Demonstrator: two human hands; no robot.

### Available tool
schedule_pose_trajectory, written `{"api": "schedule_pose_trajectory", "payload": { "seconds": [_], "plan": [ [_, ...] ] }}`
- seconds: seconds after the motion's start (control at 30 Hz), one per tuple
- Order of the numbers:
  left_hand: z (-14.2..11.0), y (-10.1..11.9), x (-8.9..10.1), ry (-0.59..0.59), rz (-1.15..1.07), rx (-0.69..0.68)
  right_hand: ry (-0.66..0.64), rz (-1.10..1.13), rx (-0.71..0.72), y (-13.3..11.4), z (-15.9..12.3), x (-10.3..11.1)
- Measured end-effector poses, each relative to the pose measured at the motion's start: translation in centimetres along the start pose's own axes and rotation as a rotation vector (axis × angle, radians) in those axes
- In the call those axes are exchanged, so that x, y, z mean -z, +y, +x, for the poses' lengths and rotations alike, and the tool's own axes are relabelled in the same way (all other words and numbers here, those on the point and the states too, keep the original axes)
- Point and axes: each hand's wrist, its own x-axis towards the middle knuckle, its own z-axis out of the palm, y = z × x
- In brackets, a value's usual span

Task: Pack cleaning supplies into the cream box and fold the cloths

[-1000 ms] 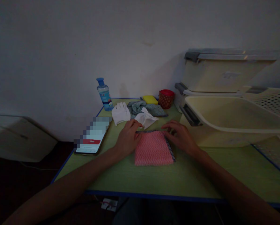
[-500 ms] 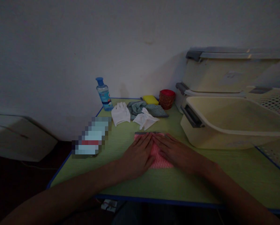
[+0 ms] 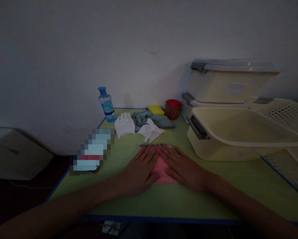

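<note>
A folded pink knitted cloth [image 3: 160,167] with a dark checked edge lies on the green table [image 3: 139,199] in front of me. My left hand [image 3: 139,171] lies flat on its left half, fingers stretched out. My right hand [image 3: 182,167] lies flat on its right half, fingers stretched out too. The fingertips of both hands nearly meet at the cloth's far edge. Most of the cloth is hidden under the palms.
Behind the cloth lie a white glove [image 3: 124,124], a crumpled white cloth [image 3: 150,130] and a grey-green cloth [image 3: 149,118]. A blue-capped bottle [image 3: 106,104], a yellow sponge [image 3: 156,110] and a red cup [image 3: 173,109] stand by the wall. Cream plastic bins [image 3: 238,132] fill the right; a phone [image 3: 91,154] lies left.
Both hands went from the cloth's far corners to lying flat on top of it, side by side. Since half a second ago they have hardly moved; the view shifted slightly.
</note>
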Motion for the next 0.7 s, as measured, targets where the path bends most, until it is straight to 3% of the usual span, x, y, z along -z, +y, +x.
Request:
{"api": "schedule_pose_trajectory", "payload": {
  "seconds": [0.13,0.23,0.33,0.47,0.7],
  "plan": [
    [-0.4,-0.1,0.8,0.020,-0.090,-0.010,0.080,0.013,0.025,0.3,-0.4,0.0],
    [-0.8,0.0,1.6,0.091,-0.151,-0.026,0.187,0.001,0.137,0.3,-0.9,0.8],
    [-1.1,0.5,2.2,0.072,-0.175,-0.070,0.281,0.014,0.237,0.1,-1.4,1.7],
    [-1.1,0.9,2.5,0.004,-0.140,-0.060,0.204,0.029,0.206,-0.4,-1.5,2.3],
    [-0.9,1.1,2.5,-0.010,-0.084,0.052,0.088,0.058,0.128,-0.5,-1.1,2.1]
  ]
}}
